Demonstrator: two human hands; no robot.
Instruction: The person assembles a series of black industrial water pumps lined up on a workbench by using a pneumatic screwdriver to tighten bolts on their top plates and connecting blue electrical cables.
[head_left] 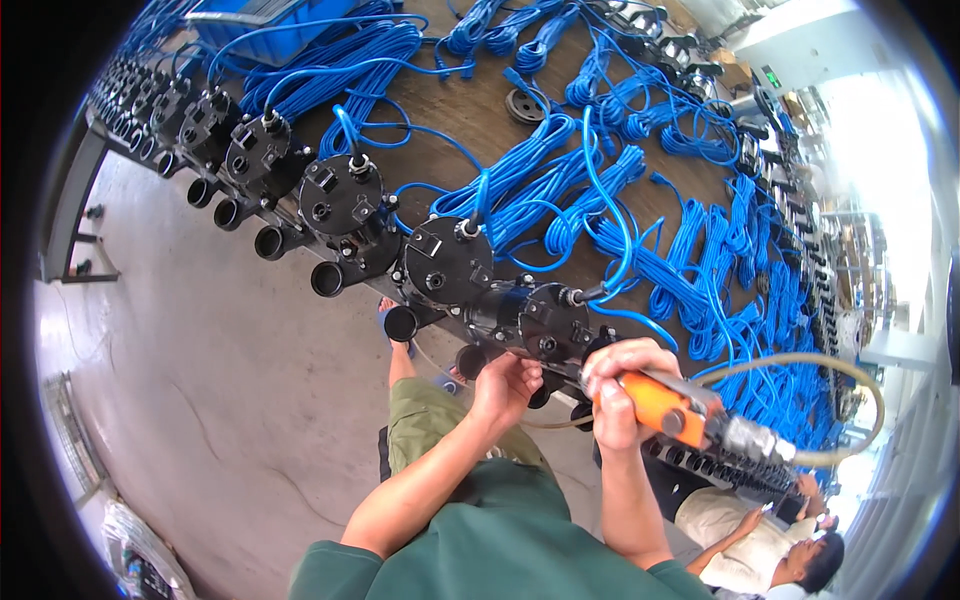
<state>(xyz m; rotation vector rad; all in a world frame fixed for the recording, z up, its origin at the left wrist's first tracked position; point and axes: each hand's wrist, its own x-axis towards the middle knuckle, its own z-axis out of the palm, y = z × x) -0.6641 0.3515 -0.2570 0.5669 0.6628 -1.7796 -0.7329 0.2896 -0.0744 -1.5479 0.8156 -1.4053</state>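
In front of me a black pump-like unit (553, 312) with a round top lies at the table edge, a blue cable (612, 275) rising from its cap. My right hand (622, 388) is wrapped round an orange air screwdriver (660, 408). Its front end points toward the lower side of the unit, where the tip is hidden by my hand. Against that same lower side, beside a black outlet pipe (471, 361), my left hand (508, 390) has its fingers curled together. What they hold, if anything, cannot be made out.
More black units (342, 195) line the table edge to the left. Bundled blue cables (690, 260) cover much of the brown tabletop (465, 125), with a blue bin (262, 35) at the far left. An air hose (878, 405) loops at right. Another person (740, 535) works at lower right.
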